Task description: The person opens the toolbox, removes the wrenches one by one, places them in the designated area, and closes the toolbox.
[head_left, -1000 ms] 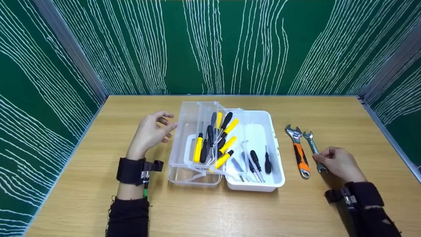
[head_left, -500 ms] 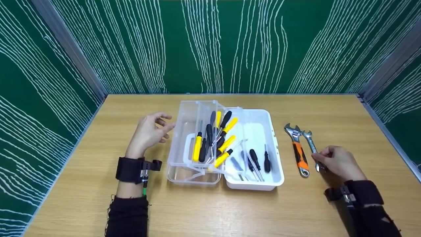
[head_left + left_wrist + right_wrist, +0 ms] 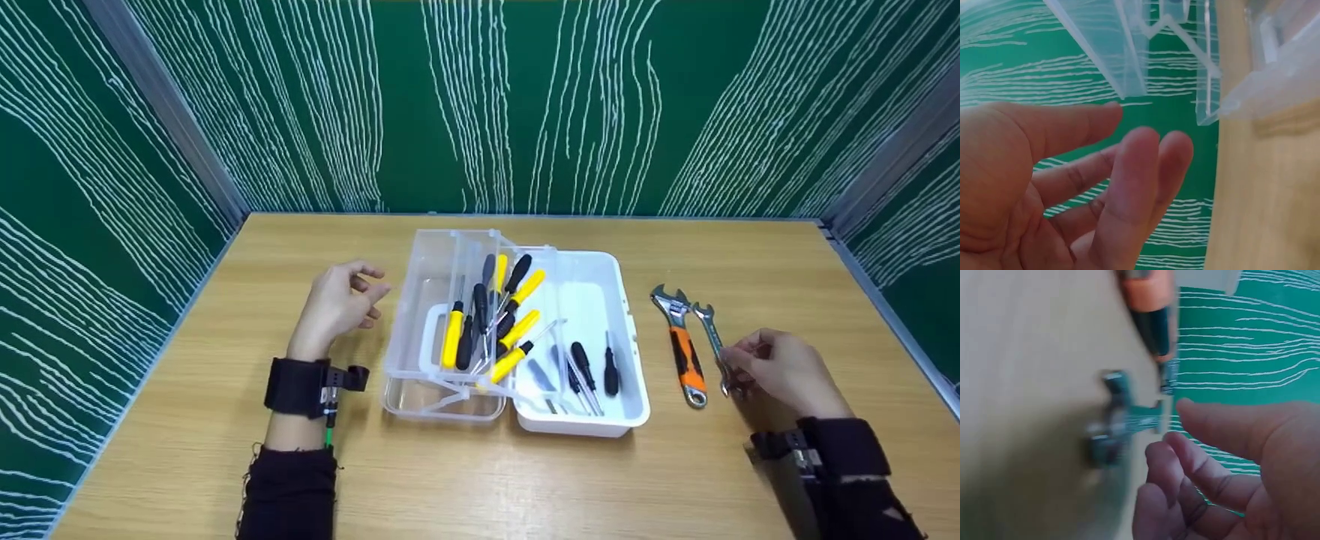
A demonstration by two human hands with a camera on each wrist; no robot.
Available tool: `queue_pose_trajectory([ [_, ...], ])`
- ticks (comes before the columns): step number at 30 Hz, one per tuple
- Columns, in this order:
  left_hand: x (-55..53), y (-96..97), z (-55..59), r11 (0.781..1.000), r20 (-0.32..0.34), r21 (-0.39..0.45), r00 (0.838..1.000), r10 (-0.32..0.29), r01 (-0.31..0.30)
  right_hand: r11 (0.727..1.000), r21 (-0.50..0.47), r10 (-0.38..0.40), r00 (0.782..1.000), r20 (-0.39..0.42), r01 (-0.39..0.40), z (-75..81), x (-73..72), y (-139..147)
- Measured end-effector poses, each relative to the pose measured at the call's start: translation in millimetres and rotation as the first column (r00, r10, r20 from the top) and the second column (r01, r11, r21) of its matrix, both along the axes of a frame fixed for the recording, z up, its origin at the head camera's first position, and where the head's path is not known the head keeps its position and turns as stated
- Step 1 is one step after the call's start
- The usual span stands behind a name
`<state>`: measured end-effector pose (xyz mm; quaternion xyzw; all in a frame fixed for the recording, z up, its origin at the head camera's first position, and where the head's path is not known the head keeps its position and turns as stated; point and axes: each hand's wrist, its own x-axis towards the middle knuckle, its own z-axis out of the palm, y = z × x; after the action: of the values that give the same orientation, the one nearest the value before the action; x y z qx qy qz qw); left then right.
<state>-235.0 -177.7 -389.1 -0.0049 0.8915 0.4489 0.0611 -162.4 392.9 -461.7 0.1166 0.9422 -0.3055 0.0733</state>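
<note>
My left hand (image 3: 334, 304) hovers beside the toolbox's clear tray section (image 3: 435, 251), its fingers loosely bent with nothing between them. In the left wrist view, a gap separates the fingertips from the clear plastic. My right hand (image 3: 780, 375) is at the lower end of a small silver open-ended wrench (image 3: 709, 324) lying on the table. Seen from the right wrist, thumb and fingers stand apart, with the blurred wrench (image 3: 1143, 419) just beyond them. Left of it lies an adjustable wrench (image 3: 684, 356) with an orange and black handle.
Yellow- and black-handled screwdrivers (image 3: 454, 337) lie in the clear section. The white bin (image 3: 596, 281) beside it holds several dark-handled tools (image 3: 611, 375). The wooden table (image 3: 480, 480) ends at green panels (image 3: 420, 112) with white lines.
My right hand has shifted slightly right, and the small wrench's lower end has swung left, nearer the adjustable wrench. The left hand has drawn back a little from the toolbox.
</note>
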Motion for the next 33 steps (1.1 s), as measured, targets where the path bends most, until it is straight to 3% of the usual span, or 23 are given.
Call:
queue_pose_trajectory([
  [5, 2.9, 3.9, -6.9, 0.999, 0.037, -0.05, 0.999, 0.018, -0.016, 1.0, -0.001, 0.016, 0.997, -0.075, -0.016, 15.5, 4.7, -18],
  [14, 13.3, 9.6, -23.7, 0.992, 0.07, -0.125, 0.997, 0.022, -0.013, 0.988, -0.023, 0.148, 0.982, -0.119, -0.152, 29.7, -2.1, -59],
  [19, 20.6, 5.2, -33.9, 0.996, 0.105, -0.079, 0.994, -0.024, 0.032, 0.967, -0.057, 0.239, 0.962, -0.13, -0.248, 32.1, -10.5, -79],
  [25, 28.2, -1.6, -43.5, 0.996, 0.15, -0.018, 0.985, -0.088, 0.092, 0.948, -0.097, 0.29, 0.946, -0.142, -0.305, 29.3, -20.9, -91],
  [33, 38.3, -6.2, -47.3, 0.993, 0.187, 0.005, 0.975, -0.118, 0.119, 0.942, -0.09, 0.311, 0.943, -0.119, -0.322, 25.3, -31.2, -107],
])
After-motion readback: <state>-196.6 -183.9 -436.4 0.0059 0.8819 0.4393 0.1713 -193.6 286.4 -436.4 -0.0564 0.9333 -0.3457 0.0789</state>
